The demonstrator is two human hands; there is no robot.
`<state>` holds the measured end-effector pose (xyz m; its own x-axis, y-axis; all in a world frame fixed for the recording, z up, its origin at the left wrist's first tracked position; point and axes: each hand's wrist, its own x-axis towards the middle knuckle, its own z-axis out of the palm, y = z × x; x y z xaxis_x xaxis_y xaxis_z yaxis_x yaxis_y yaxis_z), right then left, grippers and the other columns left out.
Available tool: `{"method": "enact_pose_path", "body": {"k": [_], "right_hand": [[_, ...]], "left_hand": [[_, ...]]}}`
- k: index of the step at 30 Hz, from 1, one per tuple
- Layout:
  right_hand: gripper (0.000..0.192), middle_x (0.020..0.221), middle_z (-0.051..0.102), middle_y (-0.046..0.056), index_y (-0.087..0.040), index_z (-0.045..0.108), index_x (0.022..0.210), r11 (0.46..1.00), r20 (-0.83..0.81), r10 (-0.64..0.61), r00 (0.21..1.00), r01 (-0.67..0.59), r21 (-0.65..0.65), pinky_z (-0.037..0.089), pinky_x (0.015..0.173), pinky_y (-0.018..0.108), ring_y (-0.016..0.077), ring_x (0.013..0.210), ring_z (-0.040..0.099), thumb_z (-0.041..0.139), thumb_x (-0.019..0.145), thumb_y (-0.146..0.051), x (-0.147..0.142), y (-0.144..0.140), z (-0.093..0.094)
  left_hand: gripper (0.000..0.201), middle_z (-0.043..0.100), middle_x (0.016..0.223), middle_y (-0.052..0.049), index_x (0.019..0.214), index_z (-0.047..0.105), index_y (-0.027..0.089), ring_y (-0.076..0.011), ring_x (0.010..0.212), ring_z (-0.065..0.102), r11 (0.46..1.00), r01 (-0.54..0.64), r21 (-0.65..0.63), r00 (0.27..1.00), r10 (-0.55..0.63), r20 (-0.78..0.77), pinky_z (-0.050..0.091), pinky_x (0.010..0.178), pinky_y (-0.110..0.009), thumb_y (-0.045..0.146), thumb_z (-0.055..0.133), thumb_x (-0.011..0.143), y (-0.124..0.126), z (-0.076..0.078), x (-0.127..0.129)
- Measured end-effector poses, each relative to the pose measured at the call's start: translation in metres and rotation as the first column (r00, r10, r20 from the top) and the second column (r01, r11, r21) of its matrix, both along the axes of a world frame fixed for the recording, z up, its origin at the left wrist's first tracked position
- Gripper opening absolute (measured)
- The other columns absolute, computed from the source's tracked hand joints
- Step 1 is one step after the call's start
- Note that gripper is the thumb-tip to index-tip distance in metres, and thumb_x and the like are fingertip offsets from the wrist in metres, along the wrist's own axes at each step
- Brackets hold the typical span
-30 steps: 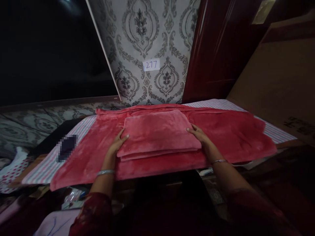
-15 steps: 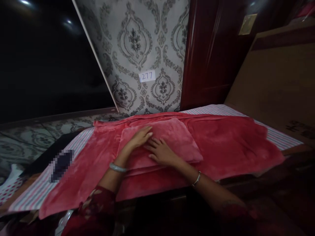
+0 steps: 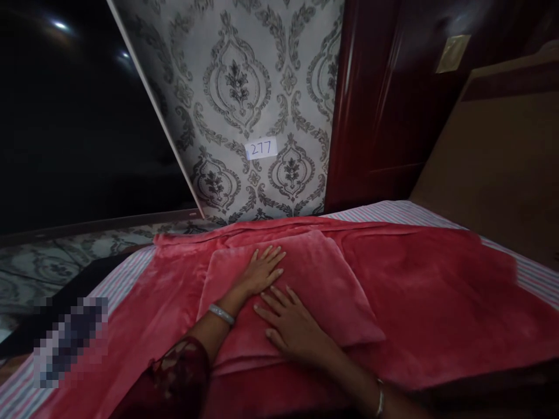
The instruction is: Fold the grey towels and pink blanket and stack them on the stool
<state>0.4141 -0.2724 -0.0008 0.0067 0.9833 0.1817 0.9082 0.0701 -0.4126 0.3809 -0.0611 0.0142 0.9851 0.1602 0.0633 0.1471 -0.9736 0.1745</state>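
A folded pink plush cloth [image 3: 323, 291] lies flat on a larger spread of red plush cloth [image 3: 419, 285]. Palm down on the folded piece rests my left hand [image 3: 261, 272], its fingers spread. Just below and to the right, my right hand [image 3: 294, 326] also lies flat on it with fingers apart. Neither hand grips anything. The two hands are close together, the right one nearer to me. Beneath the red cloth, a striped sheet [image 3: 393, 210] shows along the back and sides.
A large dark screen [image 3: 87, 128] stands at the left. Patterned wallpaper bears a paper label [image 3: 261, 148] reading 277. To the right are a dark red wooden panel [image 3: 375, 105] and a big cardboard box [image 3: 502, 157]. A blurred-out dark object [image 3: 72, 340] lies on the left.
My left hand has spread its fingers and turned flatter on the folded cloth. My right hand has shifted slightly nearer to me. The view has moved closer to the cloth.
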Motion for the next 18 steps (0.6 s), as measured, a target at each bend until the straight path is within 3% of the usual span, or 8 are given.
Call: {"method": "enact_pose_path", "body": {"k": [13,15,18], "right_hand": [[0.055,0.164,0.034,0.002,-0.030,0.032,0.160,1.000,0.005,-0.012,1.000,0.012,-0.012,0.014,0.125,0.055,0.0256,0.155,0.018,0.037,0.105,-0.040,-0.013,-0.017,-0.005],[0.058,0.163,0.036,0.003,-0.029,0.033,0.160,0.999,0.003,0.001,1.000,-0.001,-0.032,0.017,0.125,0.054,0.0256,0.154,0.021,0.041,0.104,-0.040,-0.015,-0.028,0.001],[0.052,0.156,0.047,0.003,-0.028,0.047,0.153,0.998,-0.031,0.052,0.998,-0.053,-0.030,0.027,0.122,0.047,0.0242,0.148,0.036,0.047,0.101,-0.037,-0.006,-0.043,0.025]], "left_hand": [[0.059,0.030,0.166,-0.007,0.158,0.032,0.032,-0.0270,0.156,0.019,1.000,-0.005,0.031,1.000,0.005,-0.002,0.007,0.125,-0.061,0.049,0.035,0.103,-0.002,0.001,0.001],[0.059,0.030,0.167,-0.007,0.158,0.032,0.032,-0.0279,0.156,0.019,0.999,-0.013,0.036,1.000,0.013,-0.008,0.007,0.124,-0.062,0.048,0.036,0.102,0.000,0.005,0.001],[0.060,0.029,0.167,-0.008,0.157,0.036,0.032,-0.0317,0.155,0.020,0.999,-0.046,0.017,0.994,0.048,-0.102,0.009,0.122,-0.066,0.050,0.040,0.100,-0.002,0.019,0.008]]}}
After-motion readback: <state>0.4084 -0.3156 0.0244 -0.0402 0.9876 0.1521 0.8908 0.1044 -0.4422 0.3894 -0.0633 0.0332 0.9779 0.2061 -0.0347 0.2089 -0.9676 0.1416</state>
